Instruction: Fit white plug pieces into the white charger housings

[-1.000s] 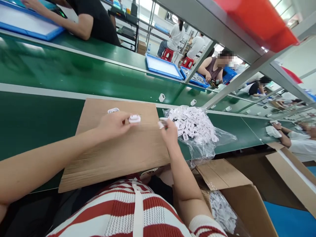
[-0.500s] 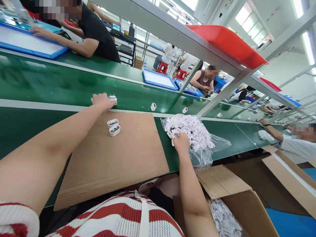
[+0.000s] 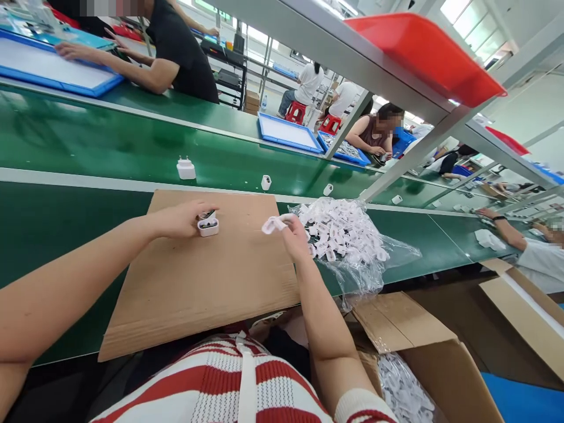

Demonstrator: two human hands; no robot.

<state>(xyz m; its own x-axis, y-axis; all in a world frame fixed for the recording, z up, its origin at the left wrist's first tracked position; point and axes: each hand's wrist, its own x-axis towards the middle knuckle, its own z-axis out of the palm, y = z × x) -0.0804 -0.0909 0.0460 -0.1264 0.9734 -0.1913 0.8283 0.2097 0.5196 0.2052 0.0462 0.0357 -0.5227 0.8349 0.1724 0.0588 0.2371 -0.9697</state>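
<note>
My left hand (image 3: 187,218) is over the cardboard sheet (image 3: 220,276), its fingers closed around one of two small white housings, which is mostly hidden. Right beside it sits the other open white housing (image 3: 208,227), with dark parts inside. My right hand (image 3: 294,235) pinches white plastic pieces (image 3: 274,224) above the sheet's right edge. To the right of that hand, a heap of white plastic parts (image 3: 348,229) lies on a clear bag. A white plug adapter (image 3: 185,168) with two pins stands on the green belt behind the sheet.
More white housings (image 3: 266,182) stand along the green belt (image 3: 132,158). An open carton (image 3: 445,376) with bagged parts is at the lower right. A metal shelf post (image 3: 409,150) rises beyond the heap. Other people sit across the belt and far right.
My left hand has left the plug adapter on the belt and come back to the housings on the cardboard. My right hand has moved left from the heap, carrying white pieces.
</note>
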